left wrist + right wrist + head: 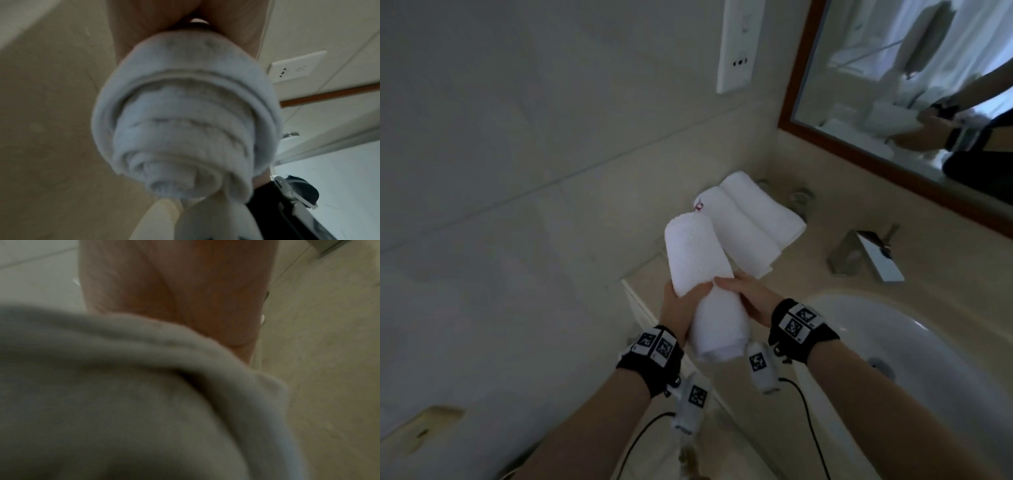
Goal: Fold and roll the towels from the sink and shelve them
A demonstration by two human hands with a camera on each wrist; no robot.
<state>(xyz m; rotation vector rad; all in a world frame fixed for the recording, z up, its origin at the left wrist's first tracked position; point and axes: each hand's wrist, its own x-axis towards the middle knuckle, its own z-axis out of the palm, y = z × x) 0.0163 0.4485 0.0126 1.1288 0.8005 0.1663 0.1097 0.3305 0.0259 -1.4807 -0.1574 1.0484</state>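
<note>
A white rolled towel (702, 274) is held in the air above the counter's left end, pointing away from me. My left hand (681, 301) grips it from the left with the thumb over the top. My right hand (746, 294) grips it from the right, thumb on top too. In the left wrist view the towel's spiral end (185, 129) fills the frame under the palm. The right wrist view shows only blurred towel cloth (123, 394) and my palm (174, 288). Two more rolled white towels (750, 222) lie side by side on the counter (808, 260) in the corner, just beyond the held one.
A white sink basin (914, 349) lies to the right, with a metal faucet (866, 253) behind it. A wood-framed mirror (893, 102) hangs above the counter. A white switch and socket plate (738, 44) is on the tiled wall. Small glass items (799, 198) stand behind the towels.
</note>
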